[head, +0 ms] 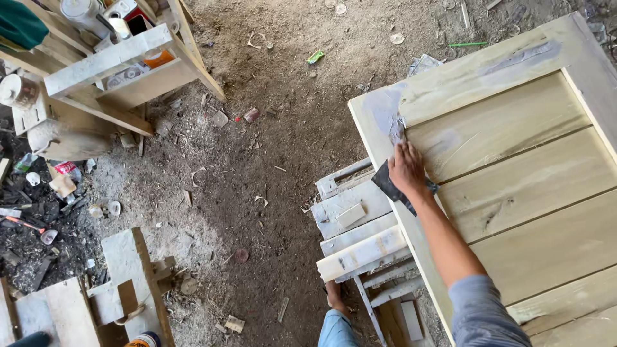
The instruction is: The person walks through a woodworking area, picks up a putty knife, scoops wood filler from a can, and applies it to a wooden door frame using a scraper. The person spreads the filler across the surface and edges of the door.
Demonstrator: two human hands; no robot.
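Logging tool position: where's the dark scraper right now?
In the head view, right of centre: the dark scraper is under the right hand, pressed on the left frame of the pale wooden door panel, beside the grey filler patch.

Right hand presses a dark scraper flat on the left frame rail of a pale wooden door panel, grey filler smeared near its far-left corner. Sawhorse underneath, dirt floor littered with scraps. Left hand out of view.

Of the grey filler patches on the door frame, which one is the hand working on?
The patch at the frame's upper left corner: the hand rests just below it holding a dark scraper. The other patch lies along the top rail, untouched.
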